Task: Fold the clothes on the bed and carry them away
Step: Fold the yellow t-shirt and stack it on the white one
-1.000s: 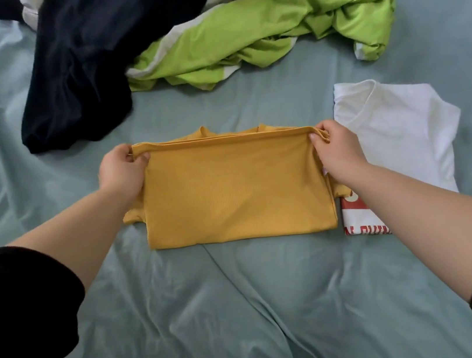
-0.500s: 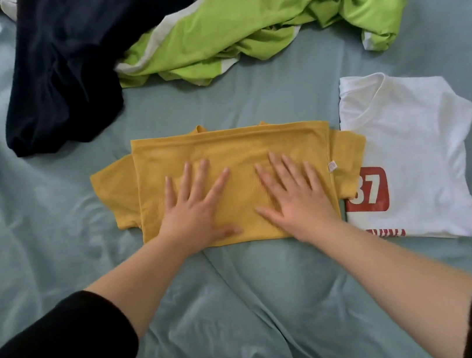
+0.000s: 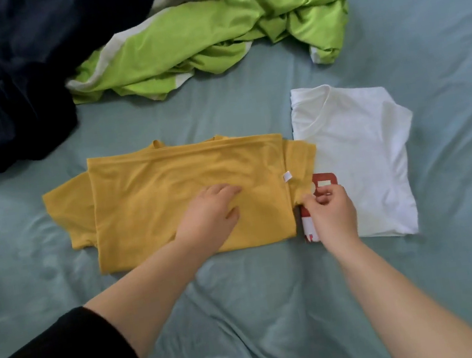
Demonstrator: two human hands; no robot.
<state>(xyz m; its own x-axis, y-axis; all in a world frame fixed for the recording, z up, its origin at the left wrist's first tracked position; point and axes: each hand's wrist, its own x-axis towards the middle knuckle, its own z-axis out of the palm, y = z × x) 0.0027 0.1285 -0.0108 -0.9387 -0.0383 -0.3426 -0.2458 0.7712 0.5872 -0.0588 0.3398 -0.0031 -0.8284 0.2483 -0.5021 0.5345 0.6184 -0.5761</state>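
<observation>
Yellow shirt (image 3: 169, 189) lies halved on the bed (image 3: 249, 315), near its front edge, both sleeves sticking out sideways. Left hand (image 3: 209, 213) rests flat on the middle, fingers relaxed, probably to pin the cloth so the fold does not slip. Right hand (image 3: 330, 210) pinches the lower edge of the right sleeve (image 3: 301, 166), which overlaps the folded white shirt (image 3: 372, 158); likely it means to turn that sleeve inward. Green top (image 3: 222, 33) and dark garment (image 3: 16, 89) wait crumpled at the back, unfolded.
</observation>
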